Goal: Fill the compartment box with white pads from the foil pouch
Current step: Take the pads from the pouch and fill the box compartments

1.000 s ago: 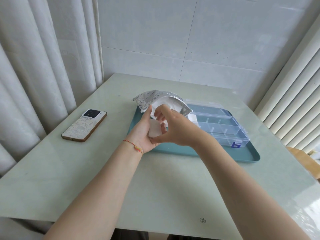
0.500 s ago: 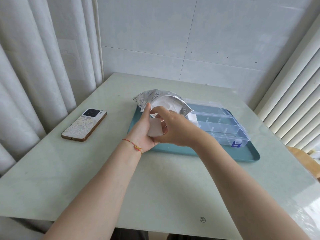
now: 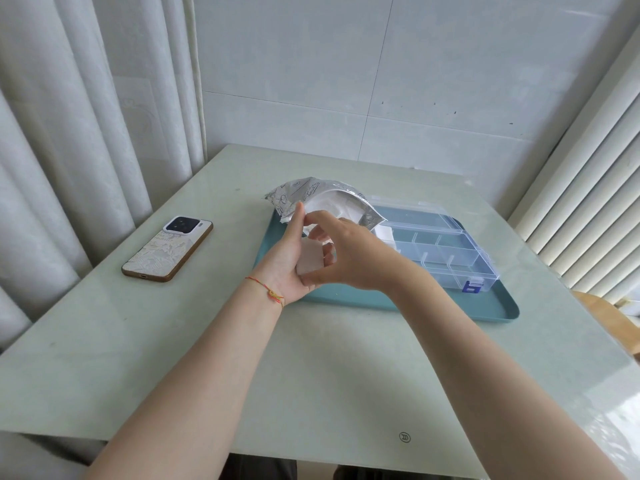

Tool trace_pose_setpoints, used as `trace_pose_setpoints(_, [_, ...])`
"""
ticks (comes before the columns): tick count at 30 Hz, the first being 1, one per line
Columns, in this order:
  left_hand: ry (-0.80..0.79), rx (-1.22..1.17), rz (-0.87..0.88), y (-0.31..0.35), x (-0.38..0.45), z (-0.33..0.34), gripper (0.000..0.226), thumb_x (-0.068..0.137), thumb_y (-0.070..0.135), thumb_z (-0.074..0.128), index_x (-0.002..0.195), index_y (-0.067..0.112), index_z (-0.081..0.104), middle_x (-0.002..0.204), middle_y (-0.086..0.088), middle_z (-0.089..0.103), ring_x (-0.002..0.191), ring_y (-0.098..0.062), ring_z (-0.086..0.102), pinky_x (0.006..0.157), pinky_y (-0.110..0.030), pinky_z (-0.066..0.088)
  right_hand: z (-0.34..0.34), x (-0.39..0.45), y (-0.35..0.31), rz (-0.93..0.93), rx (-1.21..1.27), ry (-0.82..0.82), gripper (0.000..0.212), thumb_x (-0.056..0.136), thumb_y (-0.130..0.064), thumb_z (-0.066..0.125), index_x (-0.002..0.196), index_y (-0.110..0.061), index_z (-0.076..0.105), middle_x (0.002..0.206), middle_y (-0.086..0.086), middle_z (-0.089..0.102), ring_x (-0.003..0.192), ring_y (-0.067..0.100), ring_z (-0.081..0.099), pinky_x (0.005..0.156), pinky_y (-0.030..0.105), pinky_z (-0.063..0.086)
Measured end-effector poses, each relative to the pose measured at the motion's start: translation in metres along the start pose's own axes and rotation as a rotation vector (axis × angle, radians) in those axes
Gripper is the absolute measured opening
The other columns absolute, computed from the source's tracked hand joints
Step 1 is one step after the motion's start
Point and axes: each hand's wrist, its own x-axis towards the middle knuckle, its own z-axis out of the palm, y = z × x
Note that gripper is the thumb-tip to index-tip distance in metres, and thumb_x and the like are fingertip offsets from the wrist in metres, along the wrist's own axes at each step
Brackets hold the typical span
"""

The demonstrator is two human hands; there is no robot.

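Note:
The open foil pouch (image 3: 308,192) lies at the left end of the teal tray (image 3: 485,306), with white pads showing in its mouth. Just in front of it, my left hand (image 3: 285,265) cradles a small stack of white pads (image 3: 309,259) in its palm, thumb pointing up. From the right, my right hand (image 3: 356,258) pinches the stack, thumb under its lower edge and index finger over its top. The clear compartment box (image 3: 450,254) sits on the tray to the right, lid open behind it. White pads (image 3: 384,233) fill its near-left compartment.
A phone (image 3: 168,249) in a pale patterned case lies on the pale green table (image 3: 207,358), left of the tray. Curtains hang at the left, blinds at the right, and a tiled wall stands behind the table.
Both hands stay over the tray's left end with the pad stack between them. The right fingers have shifted slightly on the stack.

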Motion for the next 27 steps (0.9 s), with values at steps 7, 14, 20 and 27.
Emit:
trace_pose_setpoints(7, [-0.023, 0.100, -0.024, -0.002, -0.001, 0.001, 0.074, 0.078, 0.087, 0.029, 0.075, 0.026, 0.071, 0.073, 0.005, 0.048, 0.061, -0.010, 0.041, 0.050, -0.020, 0.035, -0.007, -0.001, 0.000, 0.097, 0.117, -0.068, 0.069, 0.077, -0.032, 0.079, 0.137, -0.029, 0.044, 0.115, -0.006, 0.058, 0.107, 0.013, 0.056, 0.094, 0.029, 0.045])
trace_pose_setpoints(14, [-0.102, 0.278, -0.029, -0.003, -0.003, 0.006, 0.078, 0.086, 0.081, 0.019, 0.071, 0.027, 0.073, 0.067, 0.006, 0.050, 0.059, -0.010, 0.040, 0.050, -0.021, 0.025, -0.010, 0.004, 0.011, 0.315, 0.299, 0.012, 0.013, 0.087, -0.016, 0.061, 0.094, -0.019, 0.072, 0.086, -0.007, 0.070, 0.077, 0.009, 0.061, 0.076, 0.028, 0.050])
trace_pose_setpoints(20, [0.134, 0.505, 0.120, -0.003, -0.002, 0.006, 0.027, 0.095, 0.030, 0.055, 0.105, 0.009, 0.067, 0.093, -0.012, 0.071, 0.088, -0.032, 0.070, 0.077, -0.041, 0.057, -0.009, 0.010, 0.027, 0.423, 0.237, 0.154, 0.014, 0.089, -0.018, 0.062, 0.088, -0.007, 0.069, 0.072, -0.002, 0.060, 0.071, 0.016, 0.053, 0.063, 0.027, 0.042])
trace_pose_setpoints(27, [0.521, 0.554, 0.297, -0.002, 0.006, -0.005, 0.016, 0.087, 0.010, 0.064, 0.074, 0.019, 0.064, 0.078, -0.001, 0.059, 0.070, -0.015, 0.054, 0.044, -0.021, 0.048, -0.002, 0.022, 0.034, 0.606, 0.441, 0.378, 0.015, 0.083, -0.014, 0.056, 0.094, -0.015, 0.067, 0.091, 0.004, 0.068, 0.076, 0.022, 0.065, 0.077, 0.042, 0.057])
